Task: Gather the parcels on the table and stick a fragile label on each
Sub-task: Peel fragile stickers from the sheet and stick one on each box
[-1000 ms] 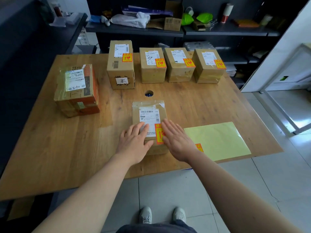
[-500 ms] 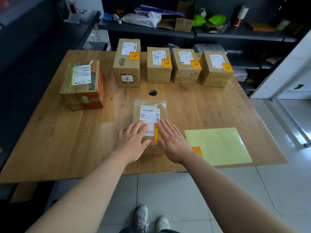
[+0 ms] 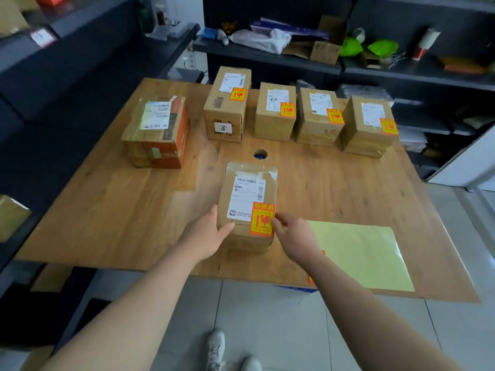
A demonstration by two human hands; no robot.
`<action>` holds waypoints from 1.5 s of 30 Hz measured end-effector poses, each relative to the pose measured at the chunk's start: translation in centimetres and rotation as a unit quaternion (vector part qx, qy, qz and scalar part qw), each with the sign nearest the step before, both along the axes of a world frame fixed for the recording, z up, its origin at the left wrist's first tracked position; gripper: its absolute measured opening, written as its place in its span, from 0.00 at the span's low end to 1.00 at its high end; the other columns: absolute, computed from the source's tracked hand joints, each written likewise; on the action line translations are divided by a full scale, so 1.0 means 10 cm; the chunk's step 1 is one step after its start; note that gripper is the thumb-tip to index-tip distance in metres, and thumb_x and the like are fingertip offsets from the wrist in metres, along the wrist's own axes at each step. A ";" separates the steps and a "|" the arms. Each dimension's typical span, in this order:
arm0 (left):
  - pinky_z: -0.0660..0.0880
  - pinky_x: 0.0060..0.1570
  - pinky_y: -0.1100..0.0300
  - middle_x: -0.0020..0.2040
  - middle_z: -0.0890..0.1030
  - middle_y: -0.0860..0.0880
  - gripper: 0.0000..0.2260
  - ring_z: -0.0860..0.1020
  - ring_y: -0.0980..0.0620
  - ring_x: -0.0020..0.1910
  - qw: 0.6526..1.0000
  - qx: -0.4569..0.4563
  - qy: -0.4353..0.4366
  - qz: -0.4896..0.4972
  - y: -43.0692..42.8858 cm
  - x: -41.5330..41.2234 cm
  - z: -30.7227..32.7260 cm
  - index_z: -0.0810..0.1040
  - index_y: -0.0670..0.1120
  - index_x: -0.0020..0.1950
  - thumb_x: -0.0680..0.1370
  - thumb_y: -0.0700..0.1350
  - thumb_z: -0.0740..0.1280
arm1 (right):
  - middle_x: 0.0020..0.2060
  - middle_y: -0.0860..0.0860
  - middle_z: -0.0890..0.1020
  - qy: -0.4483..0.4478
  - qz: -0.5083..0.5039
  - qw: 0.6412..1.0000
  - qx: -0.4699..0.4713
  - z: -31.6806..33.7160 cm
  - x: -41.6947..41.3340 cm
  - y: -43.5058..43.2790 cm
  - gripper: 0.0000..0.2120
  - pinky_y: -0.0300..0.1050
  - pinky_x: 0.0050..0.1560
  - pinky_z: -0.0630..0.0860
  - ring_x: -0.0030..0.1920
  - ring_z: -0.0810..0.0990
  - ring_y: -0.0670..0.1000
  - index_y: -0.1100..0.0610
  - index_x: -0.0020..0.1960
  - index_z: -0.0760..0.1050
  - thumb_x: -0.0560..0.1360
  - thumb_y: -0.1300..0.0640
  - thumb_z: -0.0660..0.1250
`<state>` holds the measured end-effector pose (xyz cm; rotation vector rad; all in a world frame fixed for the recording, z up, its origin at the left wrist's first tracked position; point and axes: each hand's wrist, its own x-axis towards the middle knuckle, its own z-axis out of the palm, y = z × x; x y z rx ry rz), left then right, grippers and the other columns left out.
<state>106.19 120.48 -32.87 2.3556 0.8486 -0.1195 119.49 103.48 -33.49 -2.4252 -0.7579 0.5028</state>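
Palms off the top: your left hand (image 3: 206, 236) and right hand (image 3: 292, 234) now clasp the parcel (image 3: 246, 199) by its sides, fragile label (image 3: 262, 219) stuck. The taped box (image 3: 156, 129) far left is unlabelled.

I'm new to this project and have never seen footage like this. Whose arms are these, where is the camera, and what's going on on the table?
There is no machine: a person wears a wide-angle camera on the head, looking down at their own arms. The left hand and right hand hold the near parcel by its sides; its orange fragile label is already on. On the wooden table, a back row of four labelled parcels stands at the far edge. An orange-taped parcel at the left shows no such label, and a yellow backing sheet lies at the right.
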 end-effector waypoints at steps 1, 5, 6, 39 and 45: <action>0.71 0.60 0.55 0.69 0.72 0.51 0.23 0.73 0.49 0.64 0.999 -0.021 -0.023 0.008 -0.01 0.01 0.03 0.63 0.49 0.71 0.79 0.56 0.61 | 0.48 0.51 0.84 0.003 -0.006 1.000 0.006 0.02 -0.01 0.03 0.16 0.49 0.47 0.78 0.47 0.81 0.53 0.52 0.57 0.79 0.79 0.45 0.59; 0.72 0.51 0.58 0.63 0.76 0.52 0.18 0.75 0.50 0.58 0.997 -0.017 -0.067 0.036 0.06 0.03 0.18 0.69 0.49 0.67 0.78 0.52 0.63 | 0.38 0.48 0.84 0.016 -0.016 0.999 0.045 0.17 -0.02 0.17 0.15 0.48 0.40 0.79 0.38 0.81 0.49 0.53 0.51 0.82 0.78 0.45 0.61; 0.72 0.50 0.59 0.62 0.77 0.52 0.18 0.75 0.50 0.57 0.997 -0.008 -0.074 0.037 0.12 0.03 0.24 0.69 0.49 0.67 0.78 0.53 0.63 | 0.38 0.48 0.84 0.009 -0.016 0.999 0.050 0.23 0.00 0.23 0.15 0.47 0.40 0.79 0.38 0.80 0.49 0.53 0.50 0.82 0.78 0.45 0.61; 0.78 0.47 0.52 0.59 0.78 0.51 0.16 0.78 0.50 0.49 0.988 0.039 -0.148 0.038 4.46 1.95 1.19 0.70 0.48 0.64 0.79 0.54 0.61 | 0.37 0.48 0.81 -0.058 -0.036 0.991 0.114 1.25 1.81 4.71 0.15 0.44 0.36 0.77 0.37 0.79 0.48 0.54 0.48 0.79 0.81 0.48 0.58; 0.80 0.46 0.52 0.57 0.79 0.51 0.15 0.79 0.51 0.47 0.991 0.012 -0.126 0.045 4.77 2.41 0.78 0.70 0.49 0.64 0.79 0.52 0.62 | 0.41 0.51 0.82 -0.043 -0.033 0.995 0.078 0.84 2.27 5.06 0.14 0.48 0.41 0.78 0.40 0.80 0.50 0.56 0.50 0.79 0.81 0.50 0.58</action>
